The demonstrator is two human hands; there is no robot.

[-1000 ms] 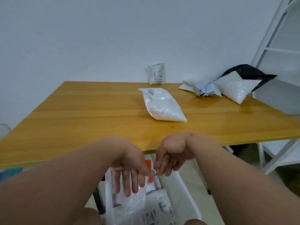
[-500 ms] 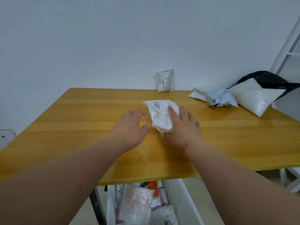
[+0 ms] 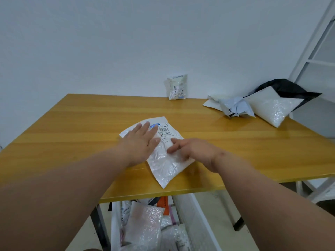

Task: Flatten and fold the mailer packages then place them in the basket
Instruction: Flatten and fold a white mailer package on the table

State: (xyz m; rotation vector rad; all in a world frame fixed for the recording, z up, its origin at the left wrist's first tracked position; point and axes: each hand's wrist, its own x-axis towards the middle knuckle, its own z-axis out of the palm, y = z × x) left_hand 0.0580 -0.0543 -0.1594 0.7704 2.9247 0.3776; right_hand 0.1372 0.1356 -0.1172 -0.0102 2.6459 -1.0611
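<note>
Head view, from left to right: the left hand (image 3: 140,141) lies flat with fingers spread and straight, palm down on the upper left part of a white bubble mailer (image 3: 164,160). This mailer lies on the wooden surface (image 3: 72,127), near the front edge and slightly left of centre, set at an angle so one corner points toward the person. A shipping label with a barcode shows on its far end, just beside the left fingertips. The right hand (image 3: 192,150) rests on the mailer's right side; its index finger is stretched out and presses on the plastic, while the other fingers are loosely bent against the mailer's edge, and whether they pinch it I cannot tell.

Below the front edge of the surface, on the floor, stands a white basket (image 3: 199,223) that already holds several mailers, one of them a bubble mailer lying on top.

At the back of the surface, a small clear packet (image 3: 176,86) leans upright against the wall. Further right, near the far right corner, lies a crumpled grey mailer (image 3: 235,106), touching a plump white bubble mailer (image 3: 272,109) with a black bag (image 3: 282,86) behind it. A white frame (image 3: 311,44) stands at the right edge.
</note>
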